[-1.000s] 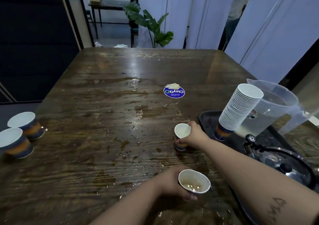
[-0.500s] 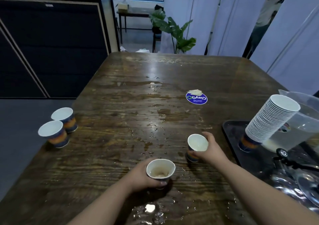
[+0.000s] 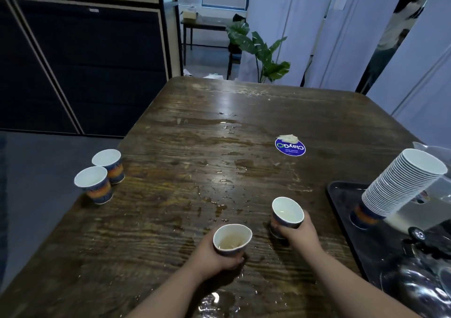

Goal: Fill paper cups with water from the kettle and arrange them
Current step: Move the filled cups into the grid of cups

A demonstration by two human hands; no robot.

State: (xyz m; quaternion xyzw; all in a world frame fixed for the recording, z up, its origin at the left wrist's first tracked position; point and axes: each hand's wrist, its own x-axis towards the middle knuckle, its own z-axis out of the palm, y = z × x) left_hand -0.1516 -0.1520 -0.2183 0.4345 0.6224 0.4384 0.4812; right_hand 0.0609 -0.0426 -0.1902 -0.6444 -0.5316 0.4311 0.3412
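- The step in hand looks like arranging, not pouring: each of the two hands grasps a filled paper cup, and nothing is being poured.
- The left hand [image 3: 210, 254] wraps round the near cup [image 3: 231, 239], which holds some liquid and sits low over the wet tabletop [image 3: 170, 232]; whether it touches the wood I cannot tell.
- The right hand [image 3: 296, 232] grips the second cup [image 3: 287, 214], tipped a little to the left, just beside a spill.
- Two cups already placed [image 3: 101, 175] stand touching each other near the left edge, well apart from the hands.
- The stack of empty cups [image 3: 400, 183] leans on the black tray [image 3: 341, 195] at the right, in front of a clear jug [image 3: 436, 195]; the kettle [image 3: 419, 286] sits at the tray's near end.
- Next move, as I judge it: carry both cups leftward to join the pair, keeping them level, since the wet wood is slippery and the thin rims buckle under a squeeze.
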